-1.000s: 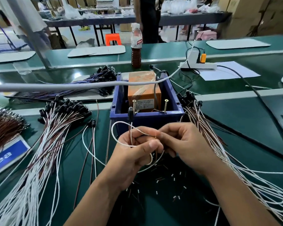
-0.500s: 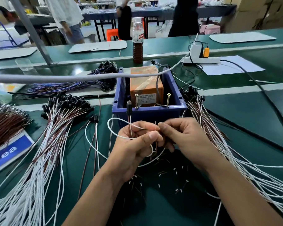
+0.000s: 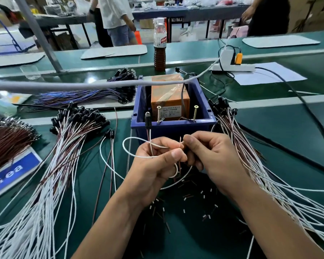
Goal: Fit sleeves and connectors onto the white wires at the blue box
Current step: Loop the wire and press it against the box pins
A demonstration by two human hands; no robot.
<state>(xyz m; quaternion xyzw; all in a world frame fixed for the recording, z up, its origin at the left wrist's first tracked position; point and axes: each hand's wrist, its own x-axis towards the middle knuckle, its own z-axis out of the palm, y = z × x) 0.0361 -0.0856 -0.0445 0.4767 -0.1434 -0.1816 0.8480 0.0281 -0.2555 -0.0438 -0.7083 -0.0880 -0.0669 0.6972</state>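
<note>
My left hand (image 3: 155,169) and my right hand (image 3: 211,157) meet just in front of the blue box (image 3: 173,126). Both pinch the same looped white wire (image 3: 127,152), whose thin end sticks up between the fingertips. My left hand also holds a brown lead that rises to a black connector (image 3: 148,118) standing at the box's front rim. Small white and dark sleeves (image 3: 185,199) lie scattered on the green mat under my hands. Whether a sleeve is on the wire end is hidden by the fingers.
Bundles of white and brown wires with black connectors fan out at left (image 3: 69,143) and right (image 3: 251,150). An orange box (image 3: 168,94) and two upright screws sit in the blue box. A bottle (image 3: 159,45), a power strip (image 3: 232,64) and people stand behind.
Both hands have risen slightly toward the box with the wire still pinched. The view has tipped down a little, and the people in the background have walked.
</note>
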